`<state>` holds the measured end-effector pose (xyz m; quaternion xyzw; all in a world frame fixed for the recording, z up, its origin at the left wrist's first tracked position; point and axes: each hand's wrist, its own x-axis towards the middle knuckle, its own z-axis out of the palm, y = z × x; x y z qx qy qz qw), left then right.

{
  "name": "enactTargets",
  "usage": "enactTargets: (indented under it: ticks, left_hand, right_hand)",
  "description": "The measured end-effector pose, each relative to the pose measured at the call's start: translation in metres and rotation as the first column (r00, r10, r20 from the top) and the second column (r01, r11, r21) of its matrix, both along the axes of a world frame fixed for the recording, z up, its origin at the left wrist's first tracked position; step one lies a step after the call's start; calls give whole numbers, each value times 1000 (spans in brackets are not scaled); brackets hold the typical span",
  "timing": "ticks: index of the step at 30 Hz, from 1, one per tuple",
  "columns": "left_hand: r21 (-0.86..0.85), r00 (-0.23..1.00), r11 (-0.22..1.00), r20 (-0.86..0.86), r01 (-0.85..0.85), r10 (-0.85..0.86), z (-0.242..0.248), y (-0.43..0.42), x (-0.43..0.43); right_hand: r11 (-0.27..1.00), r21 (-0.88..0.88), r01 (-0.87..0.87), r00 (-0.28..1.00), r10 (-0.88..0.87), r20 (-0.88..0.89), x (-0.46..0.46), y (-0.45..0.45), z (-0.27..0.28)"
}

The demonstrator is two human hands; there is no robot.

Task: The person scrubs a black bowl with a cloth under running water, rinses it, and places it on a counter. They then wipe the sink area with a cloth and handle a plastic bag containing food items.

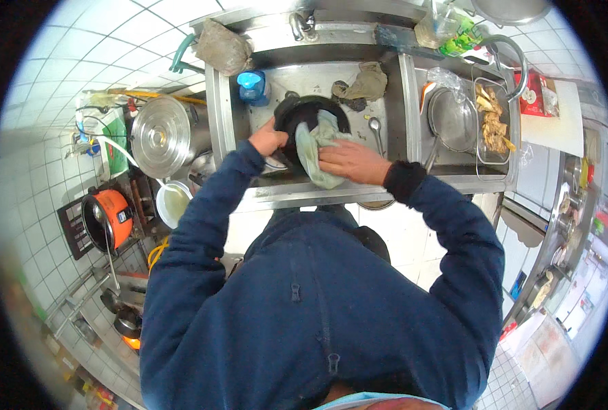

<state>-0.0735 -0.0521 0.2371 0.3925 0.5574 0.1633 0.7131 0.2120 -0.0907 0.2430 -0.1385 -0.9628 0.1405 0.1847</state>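
A black pot (289,115) sits tilted in the left basin of a stainless steel sink (304,193). My left hand (269,139) grips it at its left rim or handle; the fingertips are partly hidden. Under my right hand (352,161) is a pale green cloth (310,154), bunched and pressed against the pot's inside and near rim. Part of the cloth reaches into the dark bowl of the pot. To the right of the pot, a metal spoon (375,128) lies on the basin floor. A crumpled grey-brown rag (369,82) rests behind it.
A blue pump bottle (253,88) stands in the basin's back left corner. The right basin holds a round strainer (451,120) and a wire basket (492,160) with brown food pieces. A lidded steel pot (160,136), a white bucket (173,205) and an orange cooker (110,220) are at left.
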Motion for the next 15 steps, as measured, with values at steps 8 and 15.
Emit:
enactTargets:
  ticks: [8,15]
  left_hand:
    - [-87,809,858,297,-506,507,-2,-17,45]
    - [195,999,981,39,-16,8,-22,-10,-5]
  right_hand:
    - [911,-238,337,939,-343,14,-15,13,14]
    - [998,-51,23,973,-11,232,15,26,-5]
